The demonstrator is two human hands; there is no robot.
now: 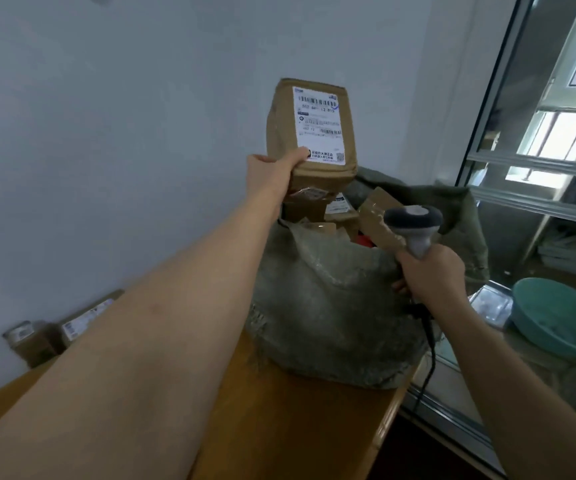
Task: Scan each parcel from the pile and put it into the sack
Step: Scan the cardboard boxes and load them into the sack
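My left hand [272,171] grips a brown parcel [281,133] by its lower left corner and holds it upright above the sack, with its white barcode label facing me. The grey-green sack [331,306] stands open on the wooden table [279,427], filled with several brown parcels [317,206]. My right hand [432,271] holds a grey handheld scanner [413,223] by its handle to the right of the sack's mouth, its head below and right of the raised parcel. A black cable hangs down from the scanner.
Two brown parcels [54,334] lie against the wall at the table's far left. To the right there is a glass counter with a teal plastic basin [560,317] on it, and a glass partition behind.
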